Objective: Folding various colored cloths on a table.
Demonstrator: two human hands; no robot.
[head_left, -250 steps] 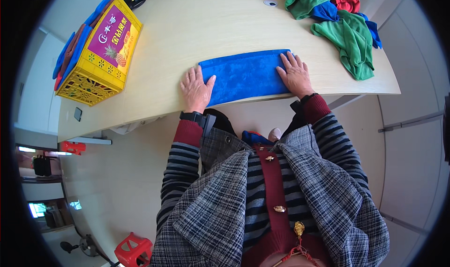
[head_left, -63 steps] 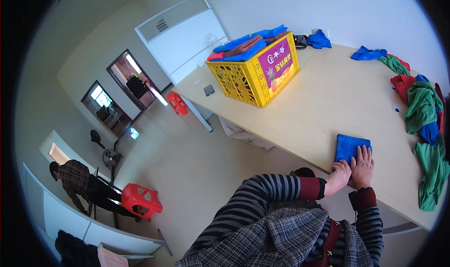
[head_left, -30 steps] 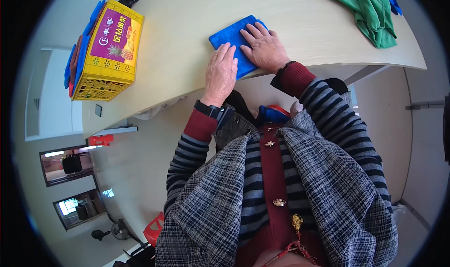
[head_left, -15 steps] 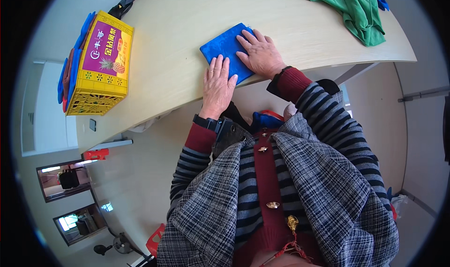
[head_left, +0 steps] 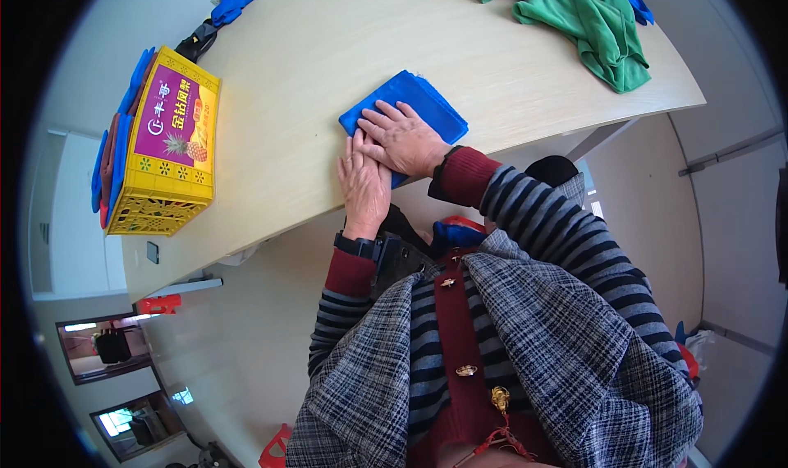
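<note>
A folded blue cloth (head_left: 439, 111) lies flat near the front edge of the table. On top of it rests my right hand (head_left: 408, 142), palm down with fingers stretched out to the left. My left hand (head_left: 364, 190) lies flat at the cloth's near left corner, its fingertips meeting the right hand. Both hands are open, pressing on the cloth rather than gripping it. Part of the cloth's near side is hidden beneath them.
A yellow plastic crate (head_left: 176, 123) stands at the left with folded blue and brown cloths (head_left: 123, 139) in it. Loose green cloth (head_left: 595, 33) is heaped at the far right. A blue cloth (head_left: 234, 5) lies far left, and a phone (head_left: 153, 252) sits beyond the crate's near end.
My right hand has slid left across the cloth, up to my left hand. The cloth now lies turned at a different angle. My view has shifted slightly.
</note>
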